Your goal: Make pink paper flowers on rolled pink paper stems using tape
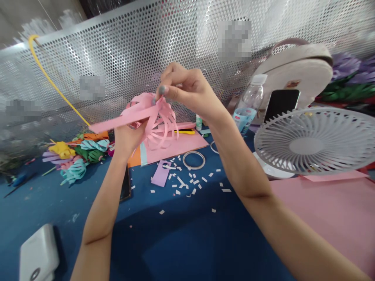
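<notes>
A pink paper piece cut into curling strips [159, 125] is held up above the blue table, with a long flat pink band reaching out to the left. My left hand [131, 134] supports it from below, its fingers wrapped round the paper and partly hidden by it. Above and to the right, my right hand [181, 84] pinches the top of the pink paper between thumb and fingers. Behind and below lies a flat pink sheet [175, 146].
White scraps, a tape ring [193, 160] and a purple card [161, 173] lie on the blue table [181, 238]. Paper flowers [90, 150] sit left, a white device [39, 253] front left. A round fan [310, 144], bottle [249, 103] and bag [299, 74] stand right.
</notes>
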`<state>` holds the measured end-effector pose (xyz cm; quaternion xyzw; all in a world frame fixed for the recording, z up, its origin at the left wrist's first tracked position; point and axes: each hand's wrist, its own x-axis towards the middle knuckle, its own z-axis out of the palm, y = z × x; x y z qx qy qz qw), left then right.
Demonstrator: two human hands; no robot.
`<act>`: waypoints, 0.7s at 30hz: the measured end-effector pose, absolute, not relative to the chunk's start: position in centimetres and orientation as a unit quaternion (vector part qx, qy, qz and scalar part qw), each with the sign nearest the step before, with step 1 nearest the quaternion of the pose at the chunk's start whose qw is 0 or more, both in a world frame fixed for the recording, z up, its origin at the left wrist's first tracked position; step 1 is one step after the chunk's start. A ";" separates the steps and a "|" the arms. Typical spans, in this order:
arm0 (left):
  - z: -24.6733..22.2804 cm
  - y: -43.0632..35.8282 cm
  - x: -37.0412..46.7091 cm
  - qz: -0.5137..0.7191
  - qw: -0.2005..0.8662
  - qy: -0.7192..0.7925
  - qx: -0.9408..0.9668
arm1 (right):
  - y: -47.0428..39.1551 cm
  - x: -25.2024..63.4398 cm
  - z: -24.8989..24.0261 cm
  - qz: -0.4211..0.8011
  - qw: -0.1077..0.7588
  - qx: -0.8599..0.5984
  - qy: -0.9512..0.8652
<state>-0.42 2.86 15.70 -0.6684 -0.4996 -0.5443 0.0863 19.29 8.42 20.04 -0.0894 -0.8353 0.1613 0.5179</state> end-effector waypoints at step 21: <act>16.0 3.1 -0.8 -0.564 0.086 -0.494 -0.656 | 8.1 18.8 20.0 0.184 0.519 -0.174 -0.816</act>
